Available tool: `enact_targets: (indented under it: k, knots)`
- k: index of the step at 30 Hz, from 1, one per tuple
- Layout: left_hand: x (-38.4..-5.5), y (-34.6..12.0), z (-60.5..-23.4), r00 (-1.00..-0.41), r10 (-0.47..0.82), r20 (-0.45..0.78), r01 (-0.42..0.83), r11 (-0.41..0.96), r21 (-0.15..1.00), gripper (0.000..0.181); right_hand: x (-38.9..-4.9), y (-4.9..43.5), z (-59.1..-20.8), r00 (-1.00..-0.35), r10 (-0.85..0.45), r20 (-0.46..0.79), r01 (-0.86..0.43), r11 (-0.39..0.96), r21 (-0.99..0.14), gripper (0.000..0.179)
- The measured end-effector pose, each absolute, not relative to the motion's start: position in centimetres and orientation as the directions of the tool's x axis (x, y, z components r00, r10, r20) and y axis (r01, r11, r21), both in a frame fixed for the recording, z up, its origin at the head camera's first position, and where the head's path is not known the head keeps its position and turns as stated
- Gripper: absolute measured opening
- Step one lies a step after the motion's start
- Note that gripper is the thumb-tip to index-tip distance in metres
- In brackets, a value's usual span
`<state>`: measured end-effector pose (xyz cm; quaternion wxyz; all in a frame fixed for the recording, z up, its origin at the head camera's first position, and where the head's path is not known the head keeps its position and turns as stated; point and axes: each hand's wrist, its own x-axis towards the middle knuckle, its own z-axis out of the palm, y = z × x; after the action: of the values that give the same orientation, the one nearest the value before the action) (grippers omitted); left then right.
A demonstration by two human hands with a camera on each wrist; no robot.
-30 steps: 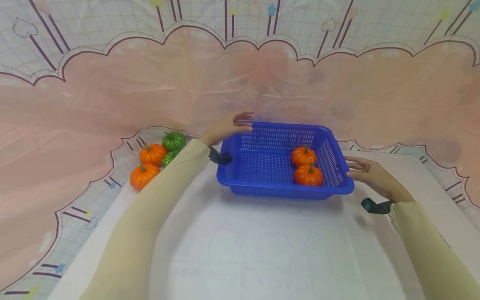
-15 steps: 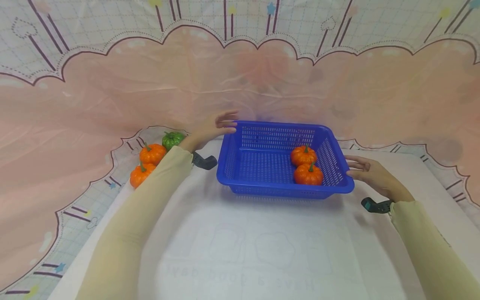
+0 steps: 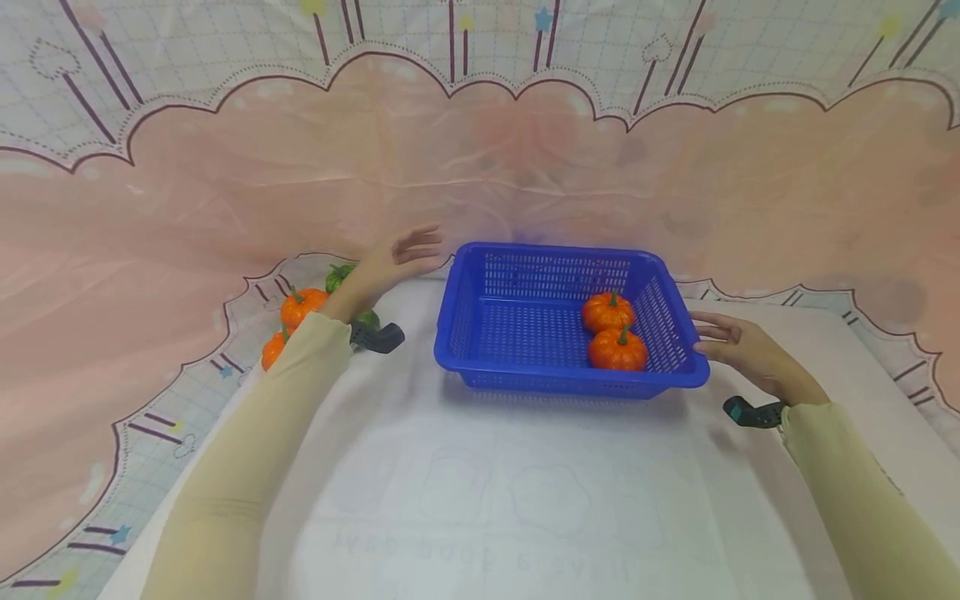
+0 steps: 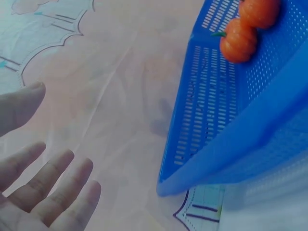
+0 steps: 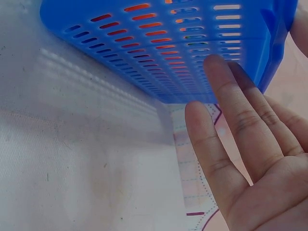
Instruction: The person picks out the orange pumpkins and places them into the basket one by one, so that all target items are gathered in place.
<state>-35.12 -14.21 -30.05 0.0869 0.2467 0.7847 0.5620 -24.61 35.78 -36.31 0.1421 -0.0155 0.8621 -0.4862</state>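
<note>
A blue plastic basket (image 3: 525, 379) with slotted walls stands in the middle of the white table. Two small orange pumpkins (image 3: 617, 350) lie inside it, toward its right end. My left hand (image 3: 393, 260) is in the air left of the basket, holding nothing; its fingers are extended in the left wrist view. At the basket's right rim is my right hand (image 3: 750, 354), its fingers straight along the outer side wall (image 5: 159, 48) and its thumb up by the rim. Beneath my left forearm, orange pumpkins (image 3: 298, 307) and green pumpkins (image 3: 339, 277) are partly hidden.
A patterned pink and white cloth (image 3: 525, 150) hangs behind the table and borders its left and right edges. The white table surface (image 3: 487, 483) stretches in front of the basket. Each wrist carries a small black camera (image 3: 378, 337).
My left hand has moved left, from the basket's back left rim to beside the basket, and its forearm now covers more of the loose pumpkins. Right hand and basket stay where they were.
</note>
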Motion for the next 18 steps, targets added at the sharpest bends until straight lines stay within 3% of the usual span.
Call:
enact_targets:
  k: [18]
  knots:
    - [-33.8,-18.6,-30.8,-0.902,0.368,0.225,0.303,0.17,0.938,0.06,-24.5,35.9,-36.5,-0.959,-0.172,-0.223,0.106,0.516,-0.85,0.079]
